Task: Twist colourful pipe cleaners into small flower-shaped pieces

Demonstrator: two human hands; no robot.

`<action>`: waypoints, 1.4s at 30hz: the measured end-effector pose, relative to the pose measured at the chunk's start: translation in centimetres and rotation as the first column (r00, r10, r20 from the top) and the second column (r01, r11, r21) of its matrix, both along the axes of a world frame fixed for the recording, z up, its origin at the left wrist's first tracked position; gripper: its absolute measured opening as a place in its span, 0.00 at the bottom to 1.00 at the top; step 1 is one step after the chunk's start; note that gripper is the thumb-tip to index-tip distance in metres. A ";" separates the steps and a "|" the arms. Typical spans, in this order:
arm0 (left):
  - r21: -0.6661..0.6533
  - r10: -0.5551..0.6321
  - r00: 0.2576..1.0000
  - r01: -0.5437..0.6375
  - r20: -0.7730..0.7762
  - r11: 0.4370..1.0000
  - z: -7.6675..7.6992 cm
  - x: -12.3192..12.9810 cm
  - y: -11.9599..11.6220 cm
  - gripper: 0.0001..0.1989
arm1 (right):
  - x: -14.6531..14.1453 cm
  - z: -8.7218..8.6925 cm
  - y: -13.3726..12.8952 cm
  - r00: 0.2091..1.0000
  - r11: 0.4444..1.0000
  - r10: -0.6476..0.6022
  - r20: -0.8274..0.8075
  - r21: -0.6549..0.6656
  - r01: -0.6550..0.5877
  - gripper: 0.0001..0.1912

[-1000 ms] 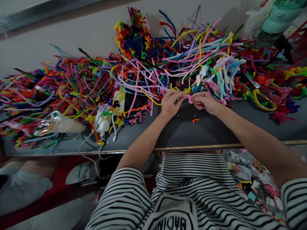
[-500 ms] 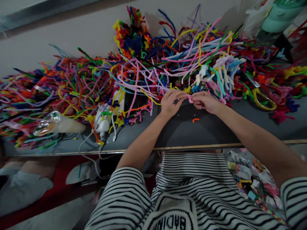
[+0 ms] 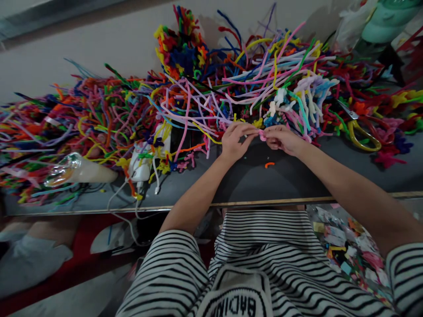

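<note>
Between my two hands is a small pink pipe-cleaner piece [image 3: 261, 134], mostly covered by fingers. My left hand [image 3: 237, 140] pinches its left side with thumb and fingertips. From the right, my right hand [image 3: 281, 139] is closed on the same piece, fingers curled. Just behind them spreads a heap of pipe cleaners [image 3: 198, 108] in many colours, with a pale bunch of white and lilac ones [image 3: 310, 97] past my right hand. A short orange scrap [image 3: 269, 165] lies on the dark table [image 3: 280, 187] in front of my hands.
Yellow-handled scissors [image 3: 365, 140] lie at the right among pipe-cleaner shapes. On the left are a white charger [image 3: 140, 169] with cables and a cream bottle-like object [image 3: 95, 171]. A teal object [image 3: 386, 24] stands at the back right. Another person's leg [image 3: 49, 233] shows at lower left.
Both hands keep nearly the same pinch on the pink piece. The view has shifted very slightly; nothing else has visibly moved.
</note>
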State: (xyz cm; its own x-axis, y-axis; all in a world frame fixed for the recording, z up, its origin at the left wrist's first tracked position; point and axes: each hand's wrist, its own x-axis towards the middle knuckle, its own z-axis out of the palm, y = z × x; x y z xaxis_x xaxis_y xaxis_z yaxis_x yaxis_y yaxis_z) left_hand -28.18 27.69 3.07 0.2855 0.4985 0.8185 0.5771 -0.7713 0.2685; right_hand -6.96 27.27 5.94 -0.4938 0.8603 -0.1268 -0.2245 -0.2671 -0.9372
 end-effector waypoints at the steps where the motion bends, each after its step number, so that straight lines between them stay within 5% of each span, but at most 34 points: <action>1: -0.024 0.000 1.000 0.000 -0.014 1.000 0.0 -0.1 0.0 0.11 | 0.0 0.0 0.0 1.000 1.000 0.009 0.000 0.006 -0.009 0.13; 19: -0.087 -0.011 0.993 0.021 0.116 0.996 0.1 0.5 -0.5 0.13 | 0.3 -0.4 -0.2 0.993 0.983 0.107 -0.055 0.155 -0.097 0.22; 32: 0.108 -0.021 0.994 0.033 -0.105 0.994 0.4 -0.1 -0.1 0.13 | 0.6 -1.1 0.1 0.991 0.978 0.134 -0.002 0.164 -0.132 0.19; 42: 0.100 0.023 0.992 -0.010 -0.125 0.995 0.4 -0.1 0.1 0.17 | 0.4 -0.9 0.2 0.990 0.974 0.141 -0.005 0.180 -0.138 0.21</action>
